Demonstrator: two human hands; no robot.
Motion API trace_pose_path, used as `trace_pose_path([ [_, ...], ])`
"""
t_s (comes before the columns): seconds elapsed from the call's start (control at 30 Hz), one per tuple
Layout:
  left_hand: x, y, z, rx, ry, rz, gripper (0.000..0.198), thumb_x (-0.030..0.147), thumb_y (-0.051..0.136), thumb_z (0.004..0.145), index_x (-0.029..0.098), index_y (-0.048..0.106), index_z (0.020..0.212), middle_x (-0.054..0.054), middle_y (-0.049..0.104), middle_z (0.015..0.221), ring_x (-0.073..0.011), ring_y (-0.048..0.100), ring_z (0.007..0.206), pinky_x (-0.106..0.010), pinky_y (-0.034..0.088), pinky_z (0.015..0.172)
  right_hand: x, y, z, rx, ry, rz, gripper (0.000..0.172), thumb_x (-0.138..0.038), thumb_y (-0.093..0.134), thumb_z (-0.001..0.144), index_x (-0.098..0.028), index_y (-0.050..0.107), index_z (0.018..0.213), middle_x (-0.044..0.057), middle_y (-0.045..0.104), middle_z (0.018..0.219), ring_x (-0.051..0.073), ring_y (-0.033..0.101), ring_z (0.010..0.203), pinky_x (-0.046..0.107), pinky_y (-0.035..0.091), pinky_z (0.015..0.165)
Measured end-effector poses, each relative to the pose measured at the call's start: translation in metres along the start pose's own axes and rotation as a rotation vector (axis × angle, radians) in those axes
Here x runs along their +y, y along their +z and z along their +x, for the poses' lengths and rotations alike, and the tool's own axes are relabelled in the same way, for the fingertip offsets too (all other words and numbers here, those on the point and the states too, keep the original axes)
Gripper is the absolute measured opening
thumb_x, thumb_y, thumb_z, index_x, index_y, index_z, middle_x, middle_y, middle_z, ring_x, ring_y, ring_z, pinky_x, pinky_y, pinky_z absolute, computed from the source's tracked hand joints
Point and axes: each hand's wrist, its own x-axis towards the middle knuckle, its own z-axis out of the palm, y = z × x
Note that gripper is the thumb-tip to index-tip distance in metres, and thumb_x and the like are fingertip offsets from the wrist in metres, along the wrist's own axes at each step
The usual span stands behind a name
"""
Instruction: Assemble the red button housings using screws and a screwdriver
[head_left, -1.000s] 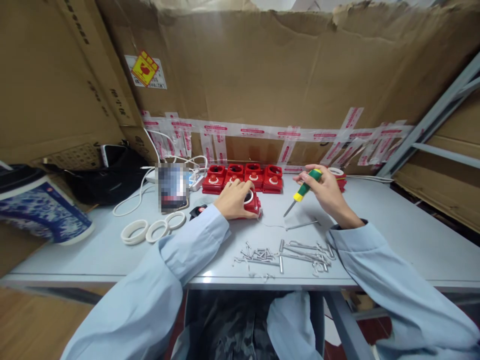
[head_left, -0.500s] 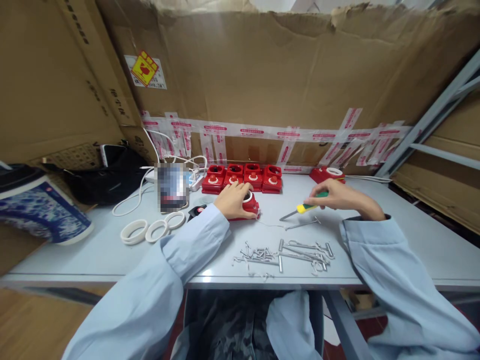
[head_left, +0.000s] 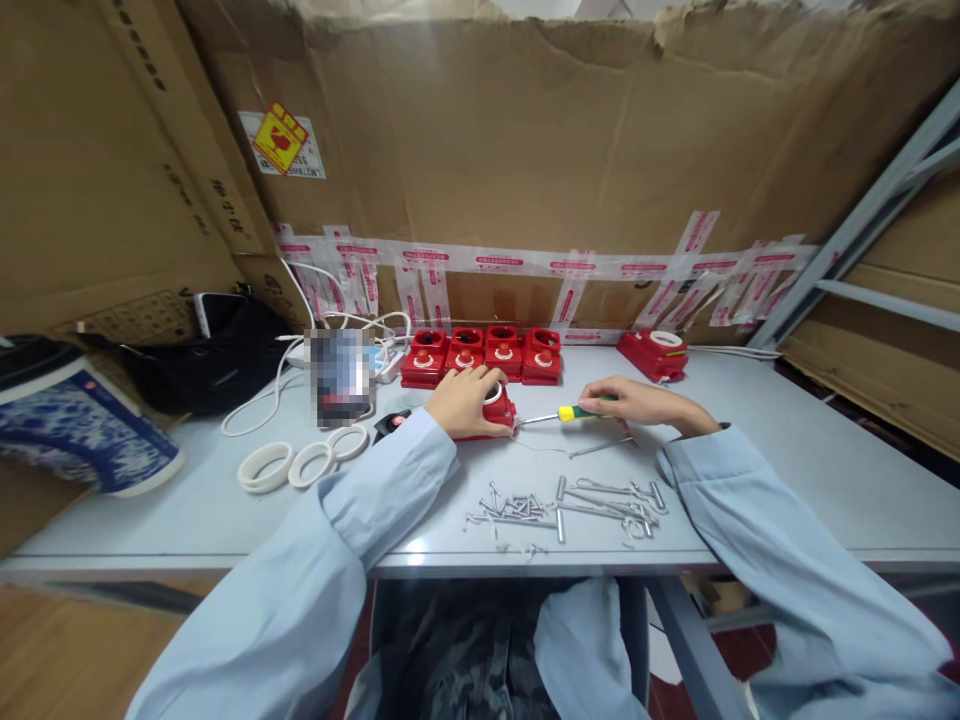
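Note:
My left hand (head_left: 466,402) is wrapped over a red device (head_left: 504,412) with a white ring on top, holding it on the table. In my right hand (head_left: 619,402) is a screwdriver (head_left: 568,412) with a green and yellow handle, its tip at the device's right end. A thin string runs from that end to a metal rod (head_left: 600,447) lying below my right hand. Nearer the front edge lie a pile of small screws (head_left: 521,505) and several metal T-shaped rods (head_left: 607,500).
Red devices (head_left: 502,355) stand in a row at the back, another (head_left: 652,355) at the back right. White rings (head_left: 266,467), a blurred-out object (head_left: 341,375), white cables, a black bag (head_left: 217,360) and a large patterned cup (head_left: 82,420) are on the left.
My right hand has moved left with the screwdriver, which now lies nearly level with its tip at the red device. My left hand has kept its hold.

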Motion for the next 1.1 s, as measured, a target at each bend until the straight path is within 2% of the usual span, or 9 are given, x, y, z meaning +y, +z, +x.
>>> trace_pose_path([
  [0.63,-0.0007,0.0006,0.0003,-0.003,0.006,-0.005,0.065,0.063,0.067,0.062,0.024,0.049,0.111,-0.008,0.059,0.112,-0.0293,0.055,0.102,-0.041,0.038,0.086,0.0006,0.0014,0.0000,-0.011,-0.002,0.004,0.049,-0.061,0.048,0.081,-0.015,0.060,0.091,-0.001,0.051,0.068,0.009,0.048,0.047,0.024,0.040,0.043],
  [0.77,-0.0008,-0.0006,-0.0005,0.025,0.047,0.025,0.069,0.064,0.067,0.063,0.025,0.049,0.118,-0.009,0.057,0.115,-0.0299,0.052,0.104,-0.044,0.036,0.086,-0.0022,0.0018,-0.0007,-0.005,0.006,-0.009,0.049,-0.061,0.048,0.081,-0.014,0.059,0.091,-0.001,0.050,0.069,0.008,0.047,0.046,0.024,0.041,0.042],
  [0.83,-0.0007,-0.0011,-0.0011,0.044,0.133,0.043,0.061,0.061,0.066,0.067,0.030,0.052,0.118,-0.007,0.054,0.121,-0.0299,0.049,0.108,-0.047,0.031,0.090,-0.0033,0.0024,-0.0011,-0.007,0.011,-0.010,0.050,-0.062,0.047,0.081,-0.014,0.059,0.091,-0.001,0.050,0.069,0.008,0.046,0.045,0.024,0.040,0.042],
  [0.97,0.0006,-0.0010,-0.0011,0.008,0.304,0.049,0.022,0.046,0.062,0.079,0.035,0.064,0.098,-0.001,0.056,0.120,-0.0275,0.043,0.115,-0.049,0.023,0.096,-0.0031,0.0038,-0.0005,-0.002,0.009,-0.012,0.050,-0.062,0.047,0.081,-0.014,0.059,0.091,-0.002,0.049,0.066,0.008,0.046,0.044,0.024,0.039,0.042],
  [1.1,0.0047,-0.0002,0.0001,-0.014,0.331,0.069,0.015,0.038,0.060,0.080,0.033,0.067,0.093,-0.002,0.061,0.107,-0.0270,0.044,0.111,-0.045,0.026,0.090,-0.0025,0.0043,0.0000,0.000,0.013,-0.004,0.052,-0.064,0.048,0.080,-0.014,0.059,0.091,-0.002,0.049,0.066,0.008,0.046,0.045,0.024,0.039,0.042],
])
